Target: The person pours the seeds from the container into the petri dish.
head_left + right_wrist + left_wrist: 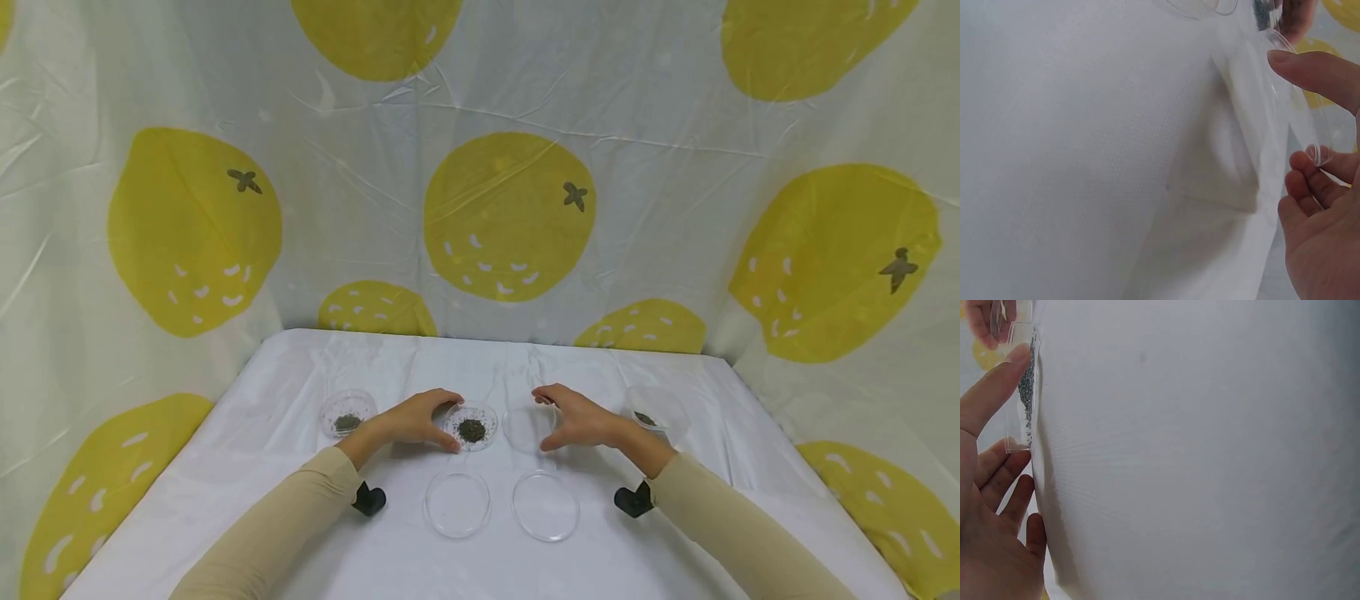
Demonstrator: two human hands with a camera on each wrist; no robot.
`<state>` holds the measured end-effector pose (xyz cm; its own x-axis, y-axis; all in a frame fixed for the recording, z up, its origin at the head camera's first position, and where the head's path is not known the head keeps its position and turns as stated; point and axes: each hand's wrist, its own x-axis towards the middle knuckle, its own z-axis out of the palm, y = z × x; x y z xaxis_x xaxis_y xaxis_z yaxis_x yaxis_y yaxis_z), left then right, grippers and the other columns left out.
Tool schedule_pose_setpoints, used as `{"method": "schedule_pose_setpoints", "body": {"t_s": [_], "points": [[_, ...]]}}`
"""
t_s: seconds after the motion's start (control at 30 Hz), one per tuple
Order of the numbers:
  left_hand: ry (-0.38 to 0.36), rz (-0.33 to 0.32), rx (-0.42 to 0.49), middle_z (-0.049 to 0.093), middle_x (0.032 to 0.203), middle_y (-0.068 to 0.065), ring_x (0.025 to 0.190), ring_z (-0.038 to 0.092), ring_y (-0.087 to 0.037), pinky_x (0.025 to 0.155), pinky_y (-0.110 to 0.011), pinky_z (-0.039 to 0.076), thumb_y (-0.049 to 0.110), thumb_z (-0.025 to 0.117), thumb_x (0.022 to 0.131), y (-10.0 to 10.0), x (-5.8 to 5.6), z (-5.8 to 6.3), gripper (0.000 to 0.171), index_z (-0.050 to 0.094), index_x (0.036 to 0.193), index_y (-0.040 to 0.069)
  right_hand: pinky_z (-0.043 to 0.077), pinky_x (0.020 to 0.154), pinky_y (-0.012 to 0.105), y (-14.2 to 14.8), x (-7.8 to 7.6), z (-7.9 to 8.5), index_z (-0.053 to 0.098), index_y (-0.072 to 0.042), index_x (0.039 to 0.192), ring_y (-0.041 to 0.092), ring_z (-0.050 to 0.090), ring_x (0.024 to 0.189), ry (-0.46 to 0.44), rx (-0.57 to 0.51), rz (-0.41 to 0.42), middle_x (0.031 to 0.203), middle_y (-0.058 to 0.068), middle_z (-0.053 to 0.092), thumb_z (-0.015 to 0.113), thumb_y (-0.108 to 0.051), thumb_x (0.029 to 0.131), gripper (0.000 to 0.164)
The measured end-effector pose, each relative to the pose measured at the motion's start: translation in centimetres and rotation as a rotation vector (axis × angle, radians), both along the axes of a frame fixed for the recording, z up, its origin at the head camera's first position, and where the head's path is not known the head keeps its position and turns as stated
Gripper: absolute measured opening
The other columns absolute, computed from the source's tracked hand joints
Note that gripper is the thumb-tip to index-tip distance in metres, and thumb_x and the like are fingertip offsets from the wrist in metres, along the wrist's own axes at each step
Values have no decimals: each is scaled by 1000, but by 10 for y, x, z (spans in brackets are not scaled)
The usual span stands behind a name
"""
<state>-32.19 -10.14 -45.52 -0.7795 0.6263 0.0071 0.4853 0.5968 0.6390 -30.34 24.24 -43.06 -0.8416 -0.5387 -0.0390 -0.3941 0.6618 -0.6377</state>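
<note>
My left hand [417,418] holds a clear round petri dish [486,417] between thumb and fingers at its opposite edges. A dark green heap of dried flakes [471,430] lies in the middle of this dish, with bits scattered around it. Just to the right, my right hand [583,418] grips a clear, flat round lid [517,428] by its rim, thumb on the near side and fingers on the far side. The right wrist view shows the lid [1300,109] tilted, with nothing in it. In the left wrist view the dish [1015,428] sits at the tablecloth's surface.
Two more clear round lids [457,536] lie side by side on the white tablecloth [480,575], nearer to me. Another dish with flakes [348,408] stands beyond my left wrist, and one more [667,408] beside my right wrist. A lemon-patterned curtain [645,233] hangs behind.
</note>
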Motion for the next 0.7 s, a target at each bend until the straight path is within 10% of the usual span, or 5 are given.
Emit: {"method": "schedule_pose_setpoints", "body": {"t_s": [0.7], "points": [[-24, 2, 19, 53, 148, -10, 143, 42, -32, 119, -49, 31, 34, 93, 78, 0, 0, 1, 84, 54, 147, 7, 30, 118, 52, -15, -6, 9, 40, 3, 153, 40, 41, 140, -13, -136, 47, 148, 25, 48, 90, -15, 81, 90]]}}
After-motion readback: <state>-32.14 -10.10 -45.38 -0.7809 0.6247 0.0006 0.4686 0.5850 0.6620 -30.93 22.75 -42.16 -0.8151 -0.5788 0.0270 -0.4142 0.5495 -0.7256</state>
